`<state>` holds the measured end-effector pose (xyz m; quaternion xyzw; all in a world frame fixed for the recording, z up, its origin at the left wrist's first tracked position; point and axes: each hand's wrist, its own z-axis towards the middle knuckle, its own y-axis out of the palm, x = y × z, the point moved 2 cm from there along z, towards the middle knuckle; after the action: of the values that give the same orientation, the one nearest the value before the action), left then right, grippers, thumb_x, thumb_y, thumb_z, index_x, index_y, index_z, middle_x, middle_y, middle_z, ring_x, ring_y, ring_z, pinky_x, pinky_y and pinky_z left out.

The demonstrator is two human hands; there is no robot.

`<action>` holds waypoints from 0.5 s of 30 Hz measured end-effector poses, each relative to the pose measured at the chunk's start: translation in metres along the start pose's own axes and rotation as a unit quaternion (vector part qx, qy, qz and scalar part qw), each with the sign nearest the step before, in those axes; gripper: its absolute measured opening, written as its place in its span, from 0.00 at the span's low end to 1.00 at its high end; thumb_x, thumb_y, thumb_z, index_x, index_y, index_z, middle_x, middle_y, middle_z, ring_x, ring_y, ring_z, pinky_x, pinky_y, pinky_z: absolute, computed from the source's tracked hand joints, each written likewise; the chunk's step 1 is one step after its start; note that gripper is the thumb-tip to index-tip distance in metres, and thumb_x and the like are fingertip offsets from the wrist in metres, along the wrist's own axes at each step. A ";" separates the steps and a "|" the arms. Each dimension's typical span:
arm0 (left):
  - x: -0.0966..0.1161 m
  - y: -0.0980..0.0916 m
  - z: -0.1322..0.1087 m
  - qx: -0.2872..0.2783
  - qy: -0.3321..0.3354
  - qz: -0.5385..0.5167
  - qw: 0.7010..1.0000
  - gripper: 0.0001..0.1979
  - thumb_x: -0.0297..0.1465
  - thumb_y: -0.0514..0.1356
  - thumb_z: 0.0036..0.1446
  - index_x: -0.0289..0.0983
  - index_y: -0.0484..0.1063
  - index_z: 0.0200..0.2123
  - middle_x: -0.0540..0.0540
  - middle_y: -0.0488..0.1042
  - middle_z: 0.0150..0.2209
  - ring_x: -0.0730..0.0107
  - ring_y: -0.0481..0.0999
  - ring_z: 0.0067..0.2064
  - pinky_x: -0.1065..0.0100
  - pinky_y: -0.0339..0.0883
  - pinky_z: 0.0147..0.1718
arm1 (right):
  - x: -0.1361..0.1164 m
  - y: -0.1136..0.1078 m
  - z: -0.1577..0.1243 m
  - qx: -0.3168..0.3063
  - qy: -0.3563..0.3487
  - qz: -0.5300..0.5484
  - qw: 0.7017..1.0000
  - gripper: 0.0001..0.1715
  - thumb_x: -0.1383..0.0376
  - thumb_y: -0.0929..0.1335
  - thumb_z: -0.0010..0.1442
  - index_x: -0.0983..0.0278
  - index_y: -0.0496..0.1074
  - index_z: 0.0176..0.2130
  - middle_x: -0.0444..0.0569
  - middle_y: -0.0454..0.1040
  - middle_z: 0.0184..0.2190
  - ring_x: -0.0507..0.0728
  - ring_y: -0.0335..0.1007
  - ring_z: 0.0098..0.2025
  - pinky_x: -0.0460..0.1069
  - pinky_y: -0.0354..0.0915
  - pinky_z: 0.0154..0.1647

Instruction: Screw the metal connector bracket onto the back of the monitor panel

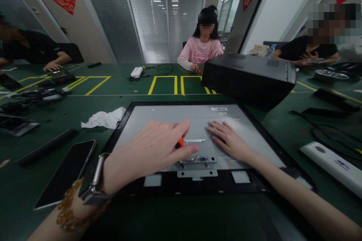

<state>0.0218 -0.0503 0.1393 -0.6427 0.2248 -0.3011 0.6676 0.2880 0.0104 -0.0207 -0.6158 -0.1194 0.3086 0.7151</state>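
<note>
A display panel (183,114) lies flat on the table in front of me, its silvery back up inside a black frame. Over its middle, my left hand (149,148) is closed around a screwdriver (180,143); only part of the orange and black handle shows, and its tip is hidden. Below the fingers is a metal bracket (210,173) carrying a blue VGA port (203,159) and a pale connector beside it. My right hand (230,141) rests on the panel's back, right of the bracket, fingers stretched out and holding nothing.
Left of the panel lie a phone (66,173), a black bar (48,147) and crumpled tissue (104,118). A large black casing (246,77) stands behind it. On the right are a white device (333,165) and cables. A co-worker in pink (202,51) sits opposite; others sit at both sides.
</note>
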 end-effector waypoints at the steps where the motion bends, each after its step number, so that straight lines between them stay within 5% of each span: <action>1: -0.001 0.001 0.001 0.003 -0.005 0.017 1.000 0.18 0.46 0.46 0.67 0.39 0.59 0.35 0.54 0.65 0.21 0.69 0.65 0.21 0.68 0.43 0.21 | 0.000 0.000 0.000 0.003 0.000 0.000 1.000 0.25 0.58 0.57 0.68 0.55 0.59 0.63 0.49 0.59 0.64 0.62 0.51 0.66 0.66 0.47 0.65; 9: -0.003 0.005 -0.001 -0.010 0.012 0.005 1.000 0.04 0.32 0.48 0.65 0.39 0.59 0.38 0.53 0.68 0.25 0.71 0.64 0.22 0.67 0.45 0.22 | 0.001 0.002 0.000 0.004 0.000 -0.010 1.000 0.25 0.58 0.57 0.68 0.56 0.59 0.63 0.50 0.59 0.64 0.62 0.51 0.66 0.66 0.48 0.65; 15: -0.001 0.000 -0.002 -0.019 0.009 -0.018 1.000 0.03 0.32 0.51 0.60 0.39 0.59 0.36 0.52 0.68 0.28 0.71 0.62 0.23 0.66 0.47 0.23 | 0.002 0.002 0.000 0.001 -0.001 -0.009 1.000 0.26 0.58 0.57 0.68 0.55 0.58 0.63 0.49 0.59 0.64 0.62 0.51 0.66 0.67 0.47 0.65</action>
<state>0.0201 -0.0513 0.1393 -0.6566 0.2247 -0.3145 0.6477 0.2888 0.0118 -0.0228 -0.6136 -0.1250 0.3030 0.7184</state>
